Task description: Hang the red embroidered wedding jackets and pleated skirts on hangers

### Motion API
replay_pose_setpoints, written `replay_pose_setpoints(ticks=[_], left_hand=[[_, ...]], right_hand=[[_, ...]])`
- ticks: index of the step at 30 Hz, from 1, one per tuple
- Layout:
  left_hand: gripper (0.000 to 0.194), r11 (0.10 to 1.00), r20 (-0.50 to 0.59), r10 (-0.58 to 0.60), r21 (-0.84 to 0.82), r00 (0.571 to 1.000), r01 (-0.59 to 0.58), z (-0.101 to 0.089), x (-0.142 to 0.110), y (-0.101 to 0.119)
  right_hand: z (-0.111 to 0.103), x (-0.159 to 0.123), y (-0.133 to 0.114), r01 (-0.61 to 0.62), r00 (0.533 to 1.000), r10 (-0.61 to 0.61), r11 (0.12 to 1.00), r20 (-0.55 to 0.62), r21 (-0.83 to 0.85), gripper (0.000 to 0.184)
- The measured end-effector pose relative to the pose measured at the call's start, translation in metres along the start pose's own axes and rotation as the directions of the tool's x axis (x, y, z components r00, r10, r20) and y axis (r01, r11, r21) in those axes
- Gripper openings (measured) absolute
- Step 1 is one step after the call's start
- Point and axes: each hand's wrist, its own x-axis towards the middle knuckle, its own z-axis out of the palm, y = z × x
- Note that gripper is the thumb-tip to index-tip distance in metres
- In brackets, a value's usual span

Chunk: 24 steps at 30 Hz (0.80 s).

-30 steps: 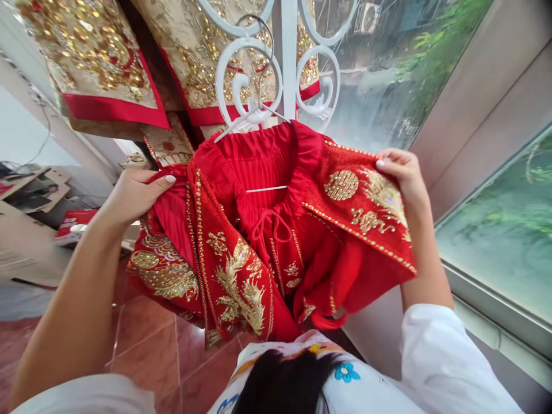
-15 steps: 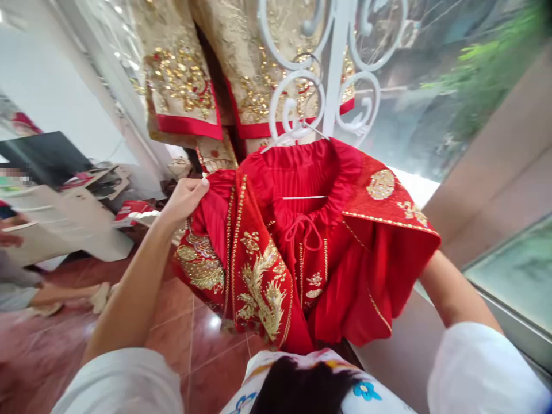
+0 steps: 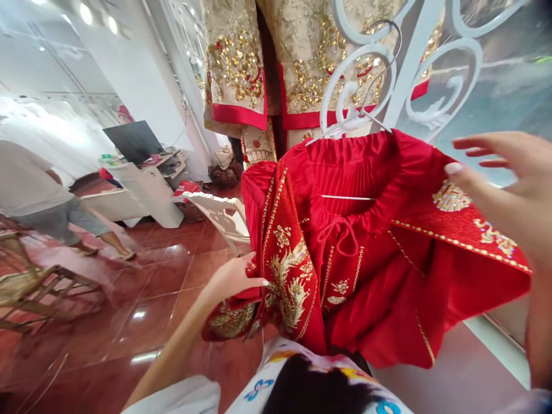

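A red dress (image 3: 345,276) with gold embroidery and beaded edging hangs from a wire hanger (image 3: 390,60). Its gathered neckline has a small bow tied at the front. My left hand (image 3: 237,279) grips the dress at its left side, the thumb lying on the gold embroidered panel and the fingers partly hidden by cloth. On the other side my right hand (image 3: 509,178) is raised by the right shoulder, fingers spread. Its thumb is over the cloth near a round gold motif (image 3: 451,195); whether it touches is unclear.
Cream sequinned garments (image 3: 310,69) with red hems hang behind. White scroll ironwork (image 3: 405,92) carries the hanger. Left are a white chair (image 3: 219,215), a desk with a monitor (image 3: 133,141), a wooden chair (image 3: 47,290) and a walking person (image 3: 52,201).
The view has turned left. My left hand has moved down from the dress's upper edge to its side. My right hand has come up into view by the right shoulder, fingers spread.
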Motion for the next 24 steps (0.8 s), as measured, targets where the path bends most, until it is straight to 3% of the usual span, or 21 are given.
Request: replay_pose_setpoints(ticks=[2, 5, 7, 9, 13, 16, 18, 21, 24], left_hand=[[0.053, 0.998, 0.007, -0.059, -0.028, 0.998, 0.059, 0.036, 0.01, 0.002], [0.044, 0.989, -0.032, -0.117, -0.091, 0.993, 0.113, 0.075, 0.026, 0.002], [0.038, 0.982, -0.057, -0.147, -0.127, 0.988, 0.138, 0.085, 0.03, -0.001], [0.038, 0.976, -0.073, -0.18, -0.134, 0.981, 0.169, 0.081, 0.028, -0.011], [0.033, 0.959, -0.161, -0.272, -0.122, 0.949, 0.255, 0.049, 0.012, -0.046], [0.031, 0.945, -0.323, -0.327, -0.141, 0.888, 0.296, 0.017, -0.004, -0.071], [0.03, 0.937, -0.428, -0.348, -0.163, 0.834, 0.308, -0.007, -0.017, -0.082], [0.026, 0.922, -0.591, -0.379, -0.181, 0.712, 0.341, -0.056, -0.035, -0.092], [0.022, 0.933, -0.805, -0.306, -0.148, 0.508, 0.328, -0.122, -0.033, -0.098]], right_hand=[[0.011, 0.006, -0.021, 0.077, 0.993, -0.074, 0.997, 0.093, -0.021, 0.051], [0.032, 0.015, -0.033, 0.029, 0.996, -0.023, 0.998, 0.081, -0.064, 0.052], [0.043, 0.02, -0.033, -0.032, 0.998, 0.034, 0.999, 0.052, -0.036, 0.044], [0.052, 0.021, -0.03, -0.055, 0.997, 0.054, 0.998, 0.046, 0.008, 0.04], [0.061, 0.015, -0.028, -0.036, 0.999, 0.035, 0.999, -0.016, -0.038, 0.043], [0.058, 0.013, -0.037, -0.002, 0.995, -0.014, 0.988, -0.098, -0.152, 0.058], [0.051, 0.017, -0.048, 0.096, 0.979, -0.13, 0.972, -0.155, -0.213, 0.061], [0.042, 0.033, -0.069, 0.339, 0.913, -0.378, 0.912, -0.153, -0.229, 0.04], [0.042, 0.05, -0.094, 0.505, 0.859, -0.512, 0.852, -0.012, -0.138, 0.031]])
